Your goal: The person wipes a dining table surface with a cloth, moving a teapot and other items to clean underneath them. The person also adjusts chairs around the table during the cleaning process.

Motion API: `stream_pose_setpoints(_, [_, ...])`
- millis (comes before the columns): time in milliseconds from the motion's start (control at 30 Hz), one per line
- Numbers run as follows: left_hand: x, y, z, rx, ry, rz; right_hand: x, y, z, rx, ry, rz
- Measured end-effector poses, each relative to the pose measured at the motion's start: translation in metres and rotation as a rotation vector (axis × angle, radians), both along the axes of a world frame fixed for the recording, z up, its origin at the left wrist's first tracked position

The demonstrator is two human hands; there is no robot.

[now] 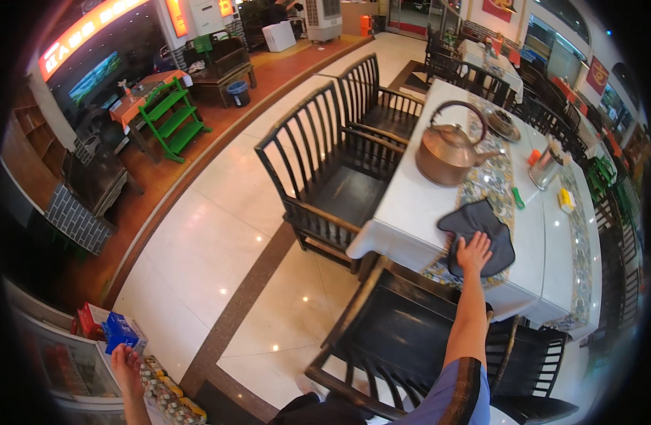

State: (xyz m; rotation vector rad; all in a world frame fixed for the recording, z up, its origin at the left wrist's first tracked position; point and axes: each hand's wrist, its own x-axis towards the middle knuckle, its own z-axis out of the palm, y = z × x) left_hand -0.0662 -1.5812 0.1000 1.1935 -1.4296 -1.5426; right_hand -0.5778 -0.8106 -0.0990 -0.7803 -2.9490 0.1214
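My right hand [474, 253] lies flat on a dark grey cloth [492, 223], fingers spread, pressing it onto the near end of a table with a white tablecloth [403, 227]. The cloth is crumpled and partly covers a patterned runner [495, 170]. Beyond it stands a copper kettle [442, 152] with a dark arched handle, its spout pointing right. A small green object [517, 198] lies right of the cloth. Low at the left, my left hand [127, 367] hangs with loosely bent fingers, apparently holding nothing, close to a blue box [123, 331].
Black wooden armchairs [340, 188] line the table's left side, and another chair [403, 319] stands between me and the table. A clear container [547, 168] and a yellow packet [566, 200] are on the right. Several bottles [166, 393] stand by my left hand. A green step stand [173, 120] is farther left.
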Motion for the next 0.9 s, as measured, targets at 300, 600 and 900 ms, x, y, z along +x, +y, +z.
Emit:
stream_pose_setpoints(300, [-0.084, -0.113, -0.031, 0.117, 0.006, -0.092, -0.022, -0.031, -0.013, 0.126, 0.125, -0.233])
stream_pose_setpoints(600, [-0.439, -0.036, 0.005, 0.101, -0.078, -0.716, -0.049, -0.196, -0.009, 0.048, 0.251, -0.017])
stream_pose_setpoints(900, [-0.600, 0.105, 0.001, 0.076, -0.078, -1.231, -0.080, -0.277, 0.013, -0.070, 0.315, 0.036])
